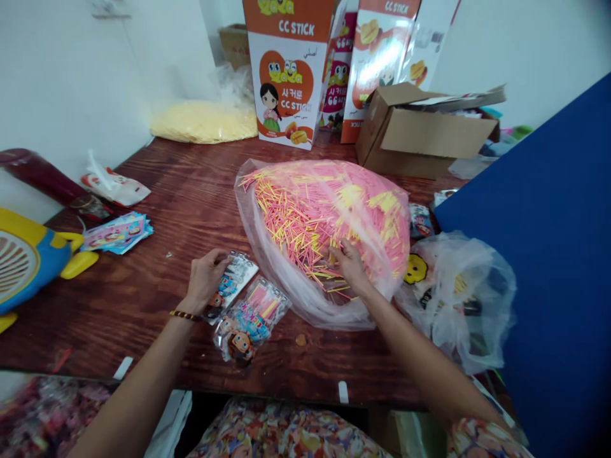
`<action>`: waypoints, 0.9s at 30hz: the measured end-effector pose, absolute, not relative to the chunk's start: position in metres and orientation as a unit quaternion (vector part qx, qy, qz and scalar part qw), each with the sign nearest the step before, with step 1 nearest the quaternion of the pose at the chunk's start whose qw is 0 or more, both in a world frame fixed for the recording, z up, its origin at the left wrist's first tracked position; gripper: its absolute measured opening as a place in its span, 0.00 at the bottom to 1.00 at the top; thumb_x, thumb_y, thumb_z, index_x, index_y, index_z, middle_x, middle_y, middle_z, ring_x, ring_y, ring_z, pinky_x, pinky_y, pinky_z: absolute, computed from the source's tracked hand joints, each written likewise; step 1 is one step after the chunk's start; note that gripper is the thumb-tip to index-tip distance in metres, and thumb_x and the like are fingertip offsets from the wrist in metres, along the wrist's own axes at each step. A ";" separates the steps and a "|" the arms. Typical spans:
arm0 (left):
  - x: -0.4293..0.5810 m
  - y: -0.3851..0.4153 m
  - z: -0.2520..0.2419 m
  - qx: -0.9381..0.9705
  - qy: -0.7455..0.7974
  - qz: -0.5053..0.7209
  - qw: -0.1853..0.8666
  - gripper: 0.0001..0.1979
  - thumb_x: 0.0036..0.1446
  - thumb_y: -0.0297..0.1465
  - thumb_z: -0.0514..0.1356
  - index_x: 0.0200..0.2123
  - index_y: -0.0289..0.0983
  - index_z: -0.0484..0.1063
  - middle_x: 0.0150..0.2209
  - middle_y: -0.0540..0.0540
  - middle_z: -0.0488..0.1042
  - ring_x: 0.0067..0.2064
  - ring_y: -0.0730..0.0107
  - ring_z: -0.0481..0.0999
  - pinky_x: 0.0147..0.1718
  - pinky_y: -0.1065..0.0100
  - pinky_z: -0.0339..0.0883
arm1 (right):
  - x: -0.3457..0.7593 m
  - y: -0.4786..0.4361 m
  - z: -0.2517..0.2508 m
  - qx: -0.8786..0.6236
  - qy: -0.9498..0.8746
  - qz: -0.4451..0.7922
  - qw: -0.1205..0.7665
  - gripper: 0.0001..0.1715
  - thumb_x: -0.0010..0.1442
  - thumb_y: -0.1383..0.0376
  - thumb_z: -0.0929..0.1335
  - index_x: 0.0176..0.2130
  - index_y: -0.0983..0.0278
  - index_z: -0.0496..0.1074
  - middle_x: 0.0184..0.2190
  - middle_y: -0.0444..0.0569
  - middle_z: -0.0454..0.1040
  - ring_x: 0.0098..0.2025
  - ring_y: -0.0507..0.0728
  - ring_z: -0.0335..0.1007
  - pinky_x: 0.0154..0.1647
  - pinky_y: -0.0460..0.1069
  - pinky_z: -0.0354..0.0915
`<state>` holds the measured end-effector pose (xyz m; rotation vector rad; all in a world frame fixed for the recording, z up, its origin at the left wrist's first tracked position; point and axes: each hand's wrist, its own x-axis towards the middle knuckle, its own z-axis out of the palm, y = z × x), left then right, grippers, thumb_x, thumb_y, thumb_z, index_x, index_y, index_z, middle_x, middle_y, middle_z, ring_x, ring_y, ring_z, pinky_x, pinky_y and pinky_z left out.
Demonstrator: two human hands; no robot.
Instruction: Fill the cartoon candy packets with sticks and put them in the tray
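- Thin pink-and-yellow sticks (291,222), jumbled, are touched by the nearer, narrowed right hand (351,264).
- Leftward, a clear plastic printed packet (233,283) is touched by the curled left hand (206,275); grips cannot be told.

Pnk & ylw sticks (285,219)

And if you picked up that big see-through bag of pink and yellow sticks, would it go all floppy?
Probably: the bag looks like thin, wrinkly plastic, so it may sag. The sticks look loose, so they'd likely slide around. Some might spill, since the right hand is among them through an opening.
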<state>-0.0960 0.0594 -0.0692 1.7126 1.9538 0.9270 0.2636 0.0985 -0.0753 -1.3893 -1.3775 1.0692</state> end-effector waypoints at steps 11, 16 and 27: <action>-0.091 0.057 -0.048 0.515 0.675 0.444 0.286 0.11 0.50 0.39 0.63 0.31 0.37 0.75 0.28 0.49 0.78 0.30 0.69 0.74 0.30 0.70 0.68 | 0.254 0.082 -0.088 -0.548 -0.529 0.470 0.446 0.16 0.56 0.53 0.66 0.39 0.61 0.70 0.31 0.44 0.77 0.35 0.56 0.74 0.40 0.51 0.70; -0.092 0.058 -0.031 0.475 0.647 0.502 0.323 0.12 0.48 0.39 0.66 0.30 0.36 0.77 0.27 0.48 0.77 0.28 0.69 0.73 0.29 0.68 0.68 | 0.255 0.085 -0.084 -0.558 -0.535 0.464 0.433 0.16 0.56 0.51 0.66 0.34 0.61 0.69 0.32 0.46 0.77 0.35 0.56 0.72 0.38 0.50 0.68; -0.055 0.072 -0.019 0.686 0.585 0.335 0.275 0.10 0.56 0.35 0.61 0.33 0.38 0.81 0.35 0.44 0.83 0.37 0.62 0.79 0.38 0.66 0.70 | 0.246 0.086 -0.040 -0.514 -0.553 0.477 0.450 0.17 0.57 0.50 0.68 0.34 0.61 0.68 0.27 0.44 0.75 0.31 0.55 0.70 0.35 0.51 0.66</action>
